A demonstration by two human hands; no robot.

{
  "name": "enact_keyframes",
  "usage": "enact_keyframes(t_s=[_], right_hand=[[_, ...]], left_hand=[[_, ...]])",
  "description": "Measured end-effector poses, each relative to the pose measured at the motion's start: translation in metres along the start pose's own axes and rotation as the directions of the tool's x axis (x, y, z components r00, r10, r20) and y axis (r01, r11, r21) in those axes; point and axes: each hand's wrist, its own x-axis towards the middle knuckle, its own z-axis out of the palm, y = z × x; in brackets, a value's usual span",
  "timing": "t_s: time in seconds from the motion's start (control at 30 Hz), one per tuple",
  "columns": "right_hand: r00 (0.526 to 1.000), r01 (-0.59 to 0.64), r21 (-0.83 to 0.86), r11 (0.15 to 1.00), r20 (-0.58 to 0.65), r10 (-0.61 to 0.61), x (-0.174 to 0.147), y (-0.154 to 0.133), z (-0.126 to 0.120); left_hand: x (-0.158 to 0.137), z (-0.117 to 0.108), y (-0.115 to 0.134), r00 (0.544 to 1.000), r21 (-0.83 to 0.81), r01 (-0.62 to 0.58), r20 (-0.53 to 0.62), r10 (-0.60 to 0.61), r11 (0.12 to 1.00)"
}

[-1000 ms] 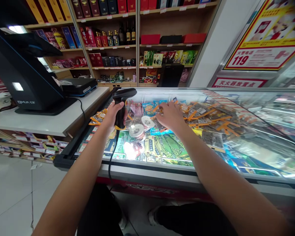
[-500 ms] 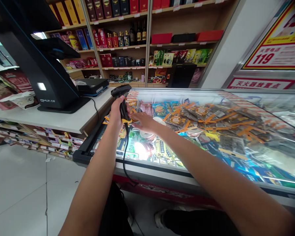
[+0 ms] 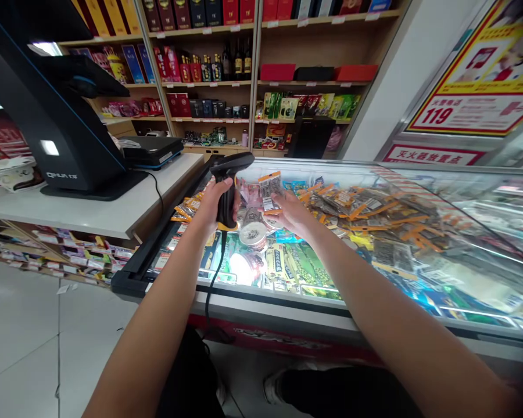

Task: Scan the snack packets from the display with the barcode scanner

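Observation:
A black and yellow barcode scanner [image 3: 227, 194] stands upright in my left hand [image 3: 211, 206], fingers wrapped round its handle, its head at the top and its cable hanging down over the freezer edge. Just right of it, my right hand [image 3: 291, 212] pinches a small snack packet [image 3: 270, 191] with orange edges and a white label turned up. Both hands are over the glass-topped chest freezer [image 3: 283, 293]. Many like packets [image 3: 366, 203] lie in a loose heap to the right of my right hand. Another few orange packets [image 3: 187, 208] lie left of my left hand.
To the left a white counter [image 3: 135, 215] carries a black checkout terminal [image 3: 82, 133] and a black scale [image 3: 152, 151]. Shelves [image 3: 204, 84] of boxes and bottles stand behind the freezer. Under the glass are tubs [image 3: 253, 233] and bagged frozen goods. The scanner cable [image 3: 215, 273] crosses the front edge.
My right hand has moved from beside the scanner to the right and now holds a packet upright. The scanner has turned slightly, its head pointing more toward the right. The view has shifted a little right.

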Motion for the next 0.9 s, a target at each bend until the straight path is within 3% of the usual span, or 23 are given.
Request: enact_keyframes(t_s=[0.1, 0.3, 0.53, 0.67, 0.8, 0.87, 0.9], right_hand=[[0.998, -0.04, 0.143, 0.989, -0.041, 0.047, 0.004, 0.003, -0.008], [0.999, -0.054, 0.237, 0.97, 0.013, 0.052, 0.007, 0.001, -0.013], [0.997, -0.057, 0.305, 0.951, 0.061, 0.04, 0.009, 0.002, -0.014], [1.0, -0.027, 0.144, 0.989, 0.011, 0.025, 0.006, -0.005, -0.012], [0.992, 0.093, -0.097, 0.991, -0.079, -0.101, -0.001, -0.016, -0.021], [0.965, 0.113, -0.4, 0.909, -0.175, -0.197, -0.006, -0.019, -0.03], [0.945, 0.072, -0.577, 0.813, -0.222, -0.241, -0.008, -0.02, -0.034]], left_hand=[[-0.001, 0.002, -0.007, 0.995, 0.061, 0.03, 0.091, -0.035, 0.998], [0.002, -0.002, -0.021, 0.962, 0.185, 0.14, 0.206, -0.178, 0.973], [0.003, -0.006, -0.023, 0.963, 0.152, 0.106, 0.232, -0.14, 0.983], [0.003, -0.004, -0.023, 0.963, 0.125, 0.126, 0.224, -0.151, 0.984], [0.005, -0.004, -0.016, 0.982, 0.075, 0.092, 0.157, -0.103, 0.993], [0.006, -0.009, -0.01, 0.998, 0.033, 0.021, 0.057, -0.023, 0.999], [0.007, -0.012, -0.007, 1.0, 0.013, -0.025, -0.01, 0.025, 1.0]])
